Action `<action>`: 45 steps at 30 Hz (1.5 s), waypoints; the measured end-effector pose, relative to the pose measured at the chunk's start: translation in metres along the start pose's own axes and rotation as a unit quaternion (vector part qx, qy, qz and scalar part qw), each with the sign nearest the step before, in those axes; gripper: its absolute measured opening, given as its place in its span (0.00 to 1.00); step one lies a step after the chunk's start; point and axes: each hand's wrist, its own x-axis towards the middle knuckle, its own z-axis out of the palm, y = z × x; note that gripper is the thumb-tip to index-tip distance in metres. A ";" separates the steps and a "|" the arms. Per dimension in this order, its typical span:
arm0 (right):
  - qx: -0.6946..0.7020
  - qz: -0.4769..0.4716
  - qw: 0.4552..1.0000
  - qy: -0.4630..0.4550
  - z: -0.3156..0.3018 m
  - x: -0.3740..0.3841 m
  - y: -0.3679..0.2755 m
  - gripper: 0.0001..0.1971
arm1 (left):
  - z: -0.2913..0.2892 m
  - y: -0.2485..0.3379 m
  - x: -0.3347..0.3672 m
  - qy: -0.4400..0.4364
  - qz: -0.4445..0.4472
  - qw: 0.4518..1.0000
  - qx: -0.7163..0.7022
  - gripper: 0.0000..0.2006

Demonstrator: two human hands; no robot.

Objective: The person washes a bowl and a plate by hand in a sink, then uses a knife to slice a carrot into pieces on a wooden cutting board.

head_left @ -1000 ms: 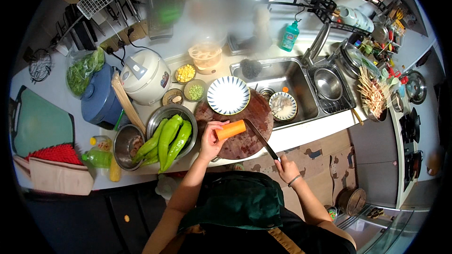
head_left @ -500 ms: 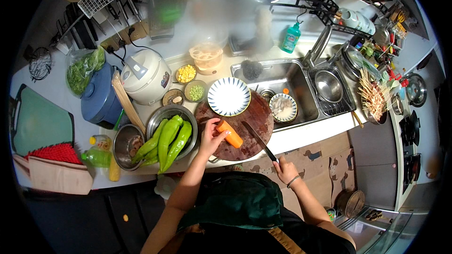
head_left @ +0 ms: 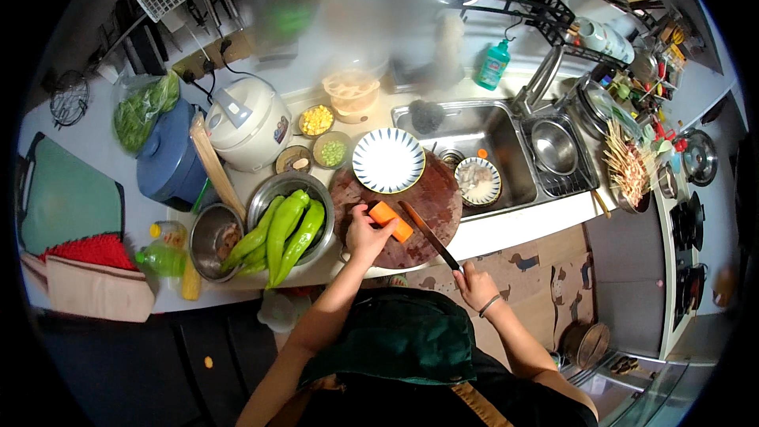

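Observation:
A thick, peeled piece of carrot [head_left: 394,224] lies on the round wooden cutting board [head_left: 441,190]. My left hand [head_left: 367,236] grips its left side, fingers bent over it and thumb along the near side. The knife [head_left: 427,231], held by its black handle in my right hand [head_left: 474,288], slants over the board just right of the carrot, blade pointing away from me. A white plate with blue stripes [head_left: 388,160] rests on the far part of the board.
On the left, a steel bowl holds long green peppers [head_left: 286,228], beside a smaller steel bowl [head_left: 213,247]. Small dishes of corn [head_left: 316,120] and green beans or peas [head_left: 333,150] stand behind. The sink [head_left: 510,170] with a striped bowl [head_left: 478,182] is at right.
My left hand has shifted a little to the right over the carrot, which looks slightly turned. The knife has come closer to the carrot. The view has shifted slightly.

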 end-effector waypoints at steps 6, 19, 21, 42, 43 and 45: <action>0.000 -0.018 1.000 0.023 -0.005 0.001 -0.006 0.17 | 0.022 -0.032 0.023 -0.031 0.023 0.994 -0.105 0.33; 0.018 -0.051 0.998 0.035 -0.041 0.005 -0.048 0.16 | -0.008 -0.004 -0.009 0.034 0.239 0.969 -0.053 0.30; 0.009 -0.061 0.997 0.034 -0.040 0.009 -0.048 0.17 | -0.013 0.001 -0.009 0.047 0.262 0.963 -0.036 0.30; -0.006 -0.039 0.999 0.026 -0.041 0.005 -0.046 0.17 | -0.021 0.001 -0.007 0.034 0.336 0.935 -0.103 0.22; -0.006 -0.040 0.999 0.028 -0.041 0.006 -0.047 0.17 | -0.022 0.005 -0.007 0.044 0.341 0.934 -0.094 0.22; -0.005 -0.044 0.999 0.031 -0.042 0.007 -0.048 0.17 | -0.021 0.005 -0.003 0.051 0.340 0.935 -0.087 0.20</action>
